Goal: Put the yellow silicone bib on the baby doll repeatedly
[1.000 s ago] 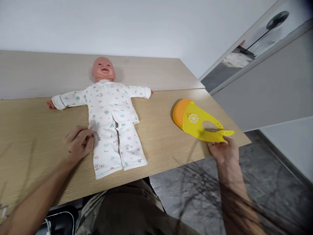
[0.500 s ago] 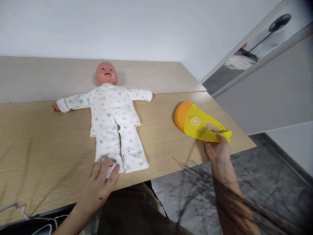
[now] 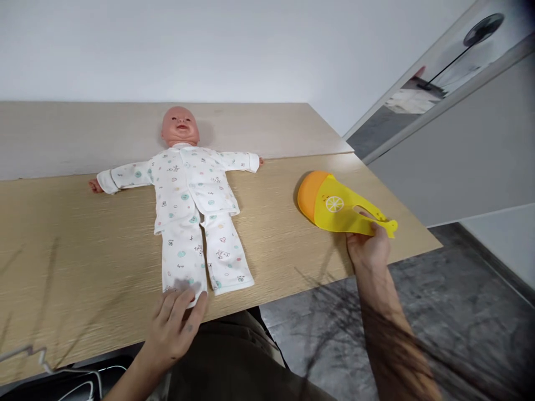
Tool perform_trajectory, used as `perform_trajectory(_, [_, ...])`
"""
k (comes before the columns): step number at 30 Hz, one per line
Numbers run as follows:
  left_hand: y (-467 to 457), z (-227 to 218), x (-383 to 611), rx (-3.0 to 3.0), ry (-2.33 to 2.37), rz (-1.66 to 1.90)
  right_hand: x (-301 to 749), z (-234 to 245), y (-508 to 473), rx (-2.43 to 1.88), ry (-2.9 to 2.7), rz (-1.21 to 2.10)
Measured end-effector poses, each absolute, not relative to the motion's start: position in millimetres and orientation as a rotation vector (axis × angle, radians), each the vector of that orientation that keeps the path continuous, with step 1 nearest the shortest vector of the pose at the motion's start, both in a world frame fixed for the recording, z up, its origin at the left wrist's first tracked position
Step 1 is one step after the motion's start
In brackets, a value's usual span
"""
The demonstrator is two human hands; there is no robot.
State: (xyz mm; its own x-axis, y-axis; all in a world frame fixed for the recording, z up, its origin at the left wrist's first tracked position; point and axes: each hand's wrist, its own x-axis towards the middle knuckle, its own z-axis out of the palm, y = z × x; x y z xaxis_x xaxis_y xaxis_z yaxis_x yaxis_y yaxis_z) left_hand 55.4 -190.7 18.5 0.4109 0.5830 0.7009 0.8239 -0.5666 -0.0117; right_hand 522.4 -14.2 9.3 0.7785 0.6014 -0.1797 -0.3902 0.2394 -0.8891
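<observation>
Our left hand had slid down the doll to its trouser hem, lower centre, fingers flat and open; our right hand now pinched the bib, centre right, its strap end raised.

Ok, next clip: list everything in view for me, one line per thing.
doll: one, white printed pyjamas, face up across both tables
bib: one, yellow with orange pocket, near table's right end
near table: one, light wood, under doll's body
far table: one, paler wood, under doll's head
cable: one, white, lower left
floor: grey, right
left hand: one, bare, fingers on doll's trouser hem
right hand: one, bare, gripping bib's strap
</observation>
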Motion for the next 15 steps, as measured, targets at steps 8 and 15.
perform_trajectory(8, [-176, 38, 72, -2.361, -1.228, -0.798, 516, 11, -14, -1.129, -0.192, 0.643])
perform_trajectory(15, [-183, 30, 74, -2.333, -1.174, -0.952, 509, 13, -15, -1.086, -0.202, 0.626])
